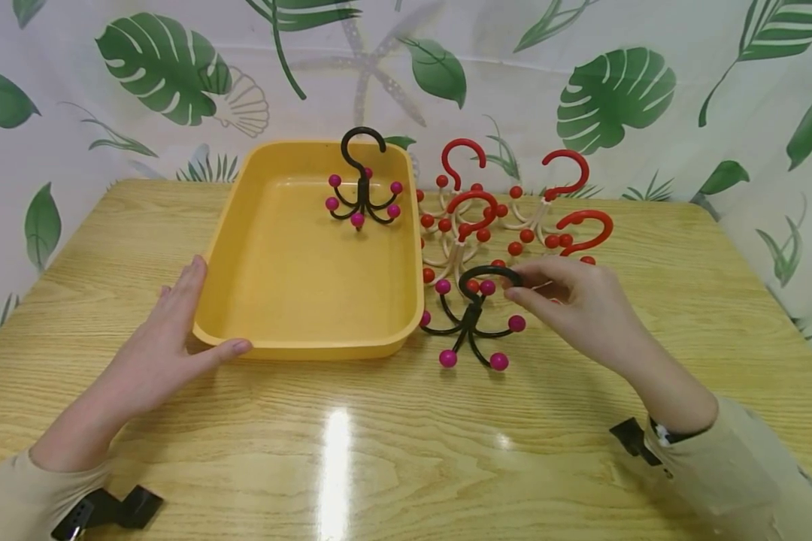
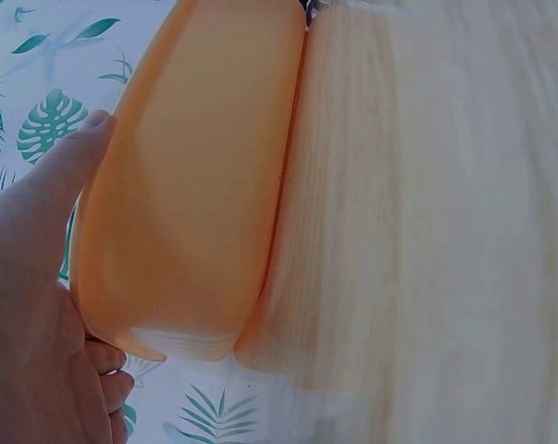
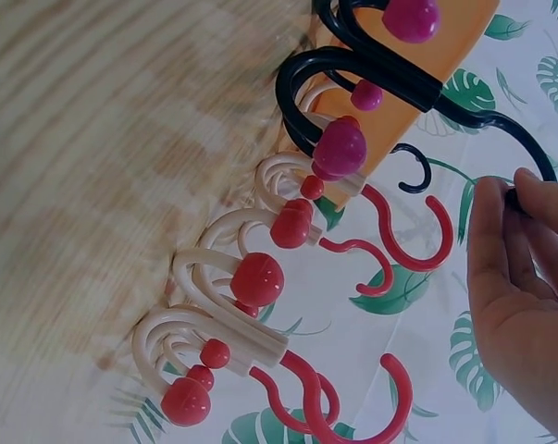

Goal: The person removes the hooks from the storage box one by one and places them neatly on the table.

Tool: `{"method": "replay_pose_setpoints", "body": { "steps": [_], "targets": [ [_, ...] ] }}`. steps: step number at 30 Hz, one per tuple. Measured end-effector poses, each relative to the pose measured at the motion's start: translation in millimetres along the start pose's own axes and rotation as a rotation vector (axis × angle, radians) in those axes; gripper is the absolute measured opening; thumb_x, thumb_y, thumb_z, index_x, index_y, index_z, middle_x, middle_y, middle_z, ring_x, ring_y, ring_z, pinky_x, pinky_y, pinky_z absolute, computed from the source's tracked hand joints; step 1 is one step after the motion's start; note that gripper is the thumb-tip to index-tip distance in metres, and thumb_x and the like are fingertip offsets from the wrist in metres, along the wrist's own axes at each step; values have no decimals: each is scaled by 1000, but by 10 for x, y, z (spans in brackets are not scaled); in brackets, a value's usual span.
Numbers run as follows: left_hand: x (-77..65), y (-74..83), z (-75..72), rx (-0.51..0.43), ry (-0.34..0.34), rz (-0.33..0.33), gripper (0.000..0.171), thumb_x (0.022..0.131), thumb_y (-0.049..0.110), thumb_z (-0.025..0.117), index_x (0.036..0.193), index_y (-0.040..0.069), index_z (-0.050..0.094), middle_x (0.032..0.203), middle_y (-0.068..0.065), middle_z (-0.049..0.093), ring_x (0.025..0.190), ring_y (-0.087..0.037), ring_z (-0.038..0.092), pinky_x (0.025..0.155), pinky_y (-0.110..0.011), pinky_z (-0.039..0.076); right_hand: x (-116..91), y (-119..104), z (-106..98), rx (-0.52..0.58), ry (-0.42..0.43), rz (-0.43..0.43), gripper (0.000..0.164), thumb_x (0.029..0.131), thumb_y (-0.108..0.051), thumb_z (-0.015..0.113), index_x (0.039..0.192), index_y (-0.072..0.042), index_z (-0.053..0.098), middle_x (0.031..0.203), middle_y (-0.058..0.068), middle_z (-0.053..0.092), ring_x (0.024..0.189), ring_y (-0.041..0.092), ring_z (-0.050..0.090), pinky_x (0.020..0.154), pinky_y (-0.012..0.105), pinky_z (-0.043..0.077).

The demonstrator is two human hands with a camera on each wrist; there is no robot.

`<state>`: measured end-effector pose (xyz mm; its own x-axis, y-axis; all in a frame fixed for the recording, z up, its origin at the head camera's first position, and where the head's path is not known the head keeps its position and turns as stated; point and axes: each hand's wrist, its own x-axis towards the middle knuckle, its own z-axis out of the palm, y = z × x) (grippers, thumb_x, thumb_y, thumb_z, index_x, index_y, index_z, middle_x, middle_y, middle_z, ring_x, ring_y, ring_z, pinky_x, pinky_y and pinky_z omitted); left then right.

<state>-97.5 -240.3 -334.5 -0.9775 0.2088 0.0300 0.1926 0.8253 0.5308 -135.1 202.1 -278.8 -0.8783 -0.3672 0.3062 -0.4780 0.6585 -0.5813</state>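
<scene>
My right hand [image 1: 575,300] pinches the tip of the hook on a black hanger [image 1: 470,319] between thumb and fingers. This hanger has several curved arms ending in magenta balls, and it stands beside the tray's front right corner. The right wrist view shows the hook's end [image 3: 538,157] at the fingertips. My left hand [image 1: 159,338] is spread around the near left corner of a yellow tray [image 1: 311,351], its thumb along the front rim and its fingers straight along the left side. Inside the tray, at the far right, a second black hanger [image 1: 363,191] stands upright.
Several cream hangers with red hooks and red balls cluster right of the tray, one red hook [image 1: 568,174] at the back and another [image 1: 592,225] just behind my right hand. The wooden table [image 1: 277,443] ends at a leaf-patterned backdrop [image 1: 501,68].
</scene>
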Motion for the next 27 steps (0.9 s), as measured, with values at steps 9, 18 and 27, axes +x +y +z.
{"method": "replay_pose_setpoints", "body": {
  "steps": [9,18,27],
  "targets": [
    [1,4,-8,-1,-8,-7,109,86,53,65,151,14,-14,158,-3,-13,144,-30,-7,115,-48,-3,-3,7,-7,16,-17,-55,25,82,-3,74,107,-1,69,97,10,71,85,23,70,70,20,55],
    [-2,11,-6,-2,-7,-6,109,86,53,64,151,12,-13,158,-3,-13,144,-28,-8,115,-46,-4,63,-79,-144,8,-31,-57,32,81,-1,74,112,-3,66,105,6,68,92,20,68,72,14,52],
    [-5,8,-10,-1,-10,-7,109,86,53,64,151,13,-13,158,-3,-13,144,-27,-8,115,-46,-4,318,-433,-421,-35,7,-157,31,83,-2,73,114,-2,66,108,4,67,92,8,65,77,12,50]
  ]
}}
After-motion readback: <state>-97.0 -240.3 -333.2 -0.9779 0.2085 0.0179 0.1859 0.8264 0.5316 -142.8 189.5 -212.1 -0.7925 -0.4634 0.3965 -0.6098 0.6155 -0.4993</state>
